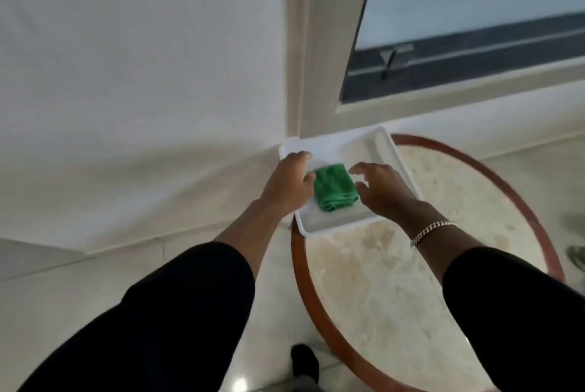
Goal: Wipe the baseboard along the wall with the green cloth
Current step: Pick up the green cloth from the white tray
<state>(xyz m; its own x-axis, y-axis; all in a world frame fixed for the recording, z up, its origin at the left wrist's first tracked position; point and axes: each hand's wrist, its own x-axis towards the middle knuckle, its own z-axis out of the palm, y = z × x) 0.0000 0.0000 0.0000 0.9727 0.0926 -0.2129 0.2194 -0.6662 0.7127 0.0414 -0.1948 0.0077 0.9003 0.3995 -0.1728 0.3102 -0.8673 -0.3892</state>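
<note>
Folded green cloth (335, 186) on white rect. tray (376, 144), hands either side.

Green cloth (335, 188), folded, lies in a white tray (373, 144) at the 11 o'clock edge of a round desk (392, 281) w/ a red-brown rim. Left hand (289, 184) touches the cloth's 9 o'clock side, fingers spread; right hand (384, 189) sits just at its 3 o'clock side, fingers curled but apart. Chain bracelet (432, 231) on right wrist. Black sleeves on both arms. White wall (142, 75) and baseboard (120, 233) at 9–12 o'clock.
</note>
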